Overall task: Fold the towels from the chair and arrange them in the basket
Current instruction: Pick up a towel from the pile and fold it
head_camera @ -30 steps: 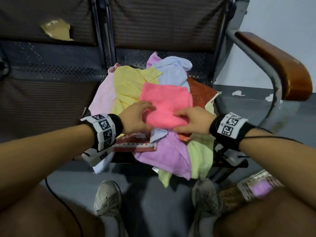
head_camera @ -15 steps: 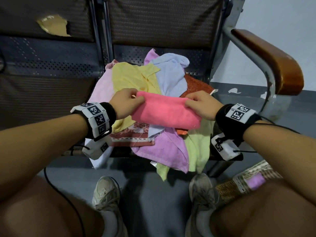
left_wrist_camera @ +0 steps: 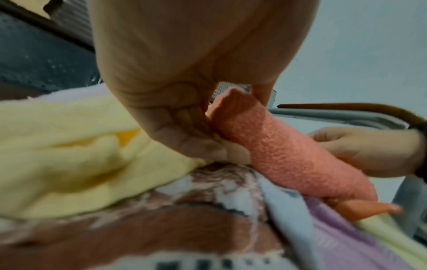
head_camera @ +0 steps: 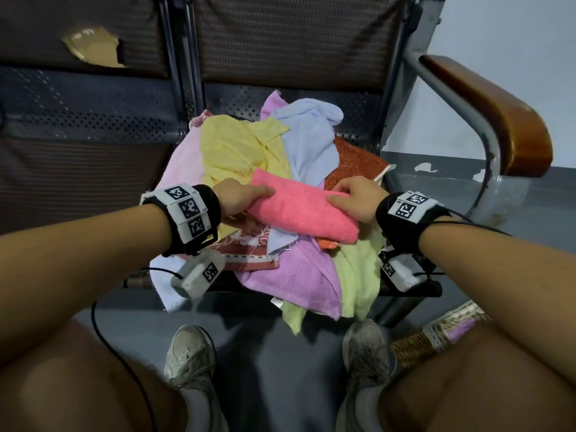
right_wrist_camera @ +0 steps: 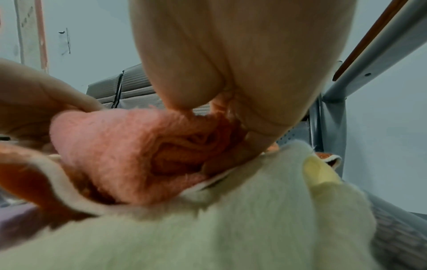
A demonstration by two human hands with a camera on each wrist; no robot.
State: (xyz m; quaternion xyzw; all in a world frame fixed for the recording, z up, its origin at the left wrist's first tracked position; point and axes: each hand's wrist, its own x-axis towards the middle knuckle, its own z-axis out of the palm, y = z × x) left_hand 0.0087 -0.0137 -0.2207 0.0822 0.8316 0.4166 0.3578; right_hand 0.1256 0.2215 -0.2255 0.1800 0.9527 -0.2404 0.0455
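Left hand (head_camera: 240,199) reaching in from the left, thumb laid along the top of the pink towel (head_camera: 300,208), fingers (left_wrist_camera: 196,138) curled beneath its left end, gripping it. Right hand (head_camera: 358,198) coming in from the right, thumb on top and fingers tucked under the right end, pinching the folded layers. Both wrists banded with black straps and printed markers.

Pink towel folded into a long narrow bundle, held across the top of the pile on the chair (head_camera: 311,101), slanting down toward the right. Underneath: yellow towel (head_camera: 237,145) to the left and behind, pale blue towel (head_camera: 308,135) at the back, rust-orange towel (head_camera: 355,163) just behind the right hand, purple towel (head_camera: 299,272) and light green towel (head_camera: 358,275) draping over the seat's front edge, patterned brown-and-white cloth (head_camera: 252,247) below the left wrist. Wooden armrest (head_camera: 498,113) off to the right. Woven basket (head_camera: 436,335) on the floor at lower right, partly hidden behind the right forearm, something purple inside.
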